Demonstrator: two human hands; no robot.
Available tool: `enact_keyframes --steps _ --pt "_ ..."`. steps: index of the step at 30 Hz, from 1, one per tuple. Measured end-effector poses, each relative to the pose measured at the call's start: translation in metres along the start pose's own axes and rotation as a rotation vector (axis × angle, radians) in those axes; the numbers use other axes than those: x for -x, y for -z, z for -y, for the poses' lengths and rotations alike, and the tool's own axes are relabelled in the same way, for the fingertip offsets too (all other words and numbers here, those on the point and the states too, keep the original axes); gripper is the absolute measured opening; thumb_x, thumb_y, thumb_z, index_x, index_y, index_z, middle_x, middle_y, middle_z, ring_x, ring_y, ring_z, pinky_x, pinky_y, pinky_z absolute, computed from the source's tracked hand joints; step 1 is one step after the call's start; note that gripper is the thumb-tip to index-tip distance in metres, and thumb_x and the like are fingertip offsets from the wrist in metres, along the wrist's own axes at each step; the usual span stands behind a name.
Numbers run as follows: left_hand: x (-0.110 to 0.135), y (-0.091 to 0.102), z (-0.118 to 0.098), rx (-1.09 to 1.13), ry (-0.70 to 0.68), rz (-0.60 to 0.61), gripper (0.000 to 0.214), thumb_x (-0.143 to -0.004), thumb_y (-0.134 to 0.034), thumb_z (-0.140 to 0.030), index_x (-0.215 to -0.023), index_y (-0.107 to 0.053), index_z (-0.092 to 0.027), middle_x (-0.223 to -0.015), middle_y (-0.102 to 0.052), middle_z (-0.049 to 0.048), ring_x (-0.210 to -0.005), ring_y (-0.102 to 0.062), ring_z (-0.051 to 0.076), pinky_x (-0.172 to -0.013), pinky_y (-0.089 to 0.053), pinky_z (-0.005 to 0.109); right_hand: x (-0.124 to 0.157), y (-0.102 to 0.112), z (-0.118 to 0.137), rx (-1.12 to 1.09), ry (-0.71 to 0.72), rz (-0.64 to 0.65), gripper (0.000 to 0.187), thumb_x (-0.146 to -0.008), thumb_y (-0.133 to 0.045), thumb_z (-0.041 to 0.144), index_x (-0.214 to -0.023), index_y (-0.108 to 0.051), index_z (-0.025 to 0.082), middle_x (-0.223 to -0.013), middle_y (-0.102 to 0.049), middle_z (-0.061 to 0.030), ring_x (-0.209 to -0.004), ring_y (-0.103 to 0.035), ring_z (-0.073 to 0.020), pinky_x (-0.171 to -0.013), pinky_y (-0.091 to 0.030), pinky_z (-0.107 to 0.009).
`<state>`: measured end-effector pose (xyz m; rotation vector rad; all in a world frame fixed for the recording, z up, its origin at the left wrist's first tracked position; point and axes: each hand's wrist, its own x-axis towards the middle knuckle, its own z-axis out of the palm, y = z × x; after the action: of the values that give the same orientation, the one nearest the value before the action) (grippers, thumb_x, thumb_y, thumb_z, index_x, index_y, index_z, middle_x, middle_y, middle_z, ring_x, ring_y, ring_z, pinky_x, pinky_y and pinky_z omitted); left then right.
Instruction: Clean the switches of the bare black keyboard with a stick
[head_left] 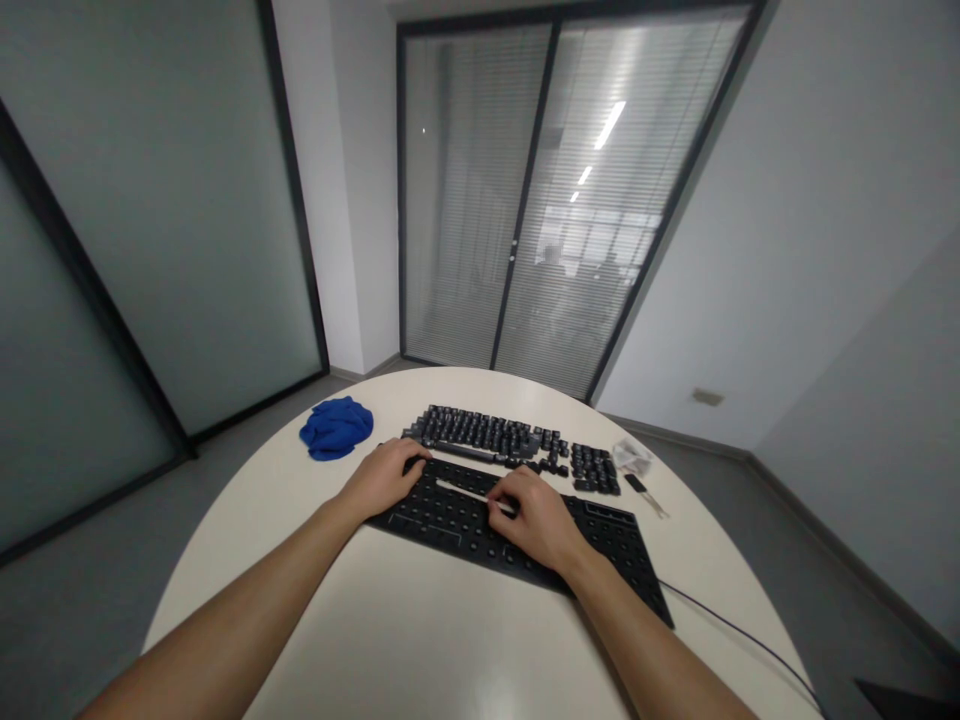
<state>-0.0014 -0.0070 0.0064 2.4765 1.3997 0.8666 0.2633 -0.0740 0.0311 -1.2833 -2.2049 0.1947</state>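
Observation:
A black keyboard frame (615, 550) with its keycaps taken off lies across the round white table (420, 640). My left hand (384, 477) rests on its far left end, fingers curled over the edge. My right hand (534, 520) sits on the frame's middle and pinches a thin pale bar (471, 494) that lies along the frame. Just behind the frame the removed black keycaps (510, 445) are laid out in keyboard order.
A crumpled blue cloth (337, 427) lies at the table's far left. A small clear plastic bag (632, 457) and a small keycap-puller tool (645, 492) sit at the far right. The keyboard's cable (739, 635) trails off the right edge. Glass walls and a door stand behind.

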Motion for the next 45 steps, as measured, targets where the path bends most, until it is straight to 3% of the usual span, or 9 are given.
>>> enact_keyframes --steps 45 --pt "0.0004 -0.0016 0.002 0.013 0.0 -0.012 0.024 -0.092 -0.049 -0.028 -0.103 -0.07 -0.025 -0.107 -0.071 0.0031 -0.102 -0.062 0.023 -0.092 -0.047 0.036 0.0034 0.0073 -0.0063 -0.106 0.094 0.136 0.01 -0.071 -0.063 0.011 -0.076 -0.062 0.019 -0.081 -0.06 -0.002 -0.081 -0.056 -0.0173 -0.073 -0.045 -0.027"
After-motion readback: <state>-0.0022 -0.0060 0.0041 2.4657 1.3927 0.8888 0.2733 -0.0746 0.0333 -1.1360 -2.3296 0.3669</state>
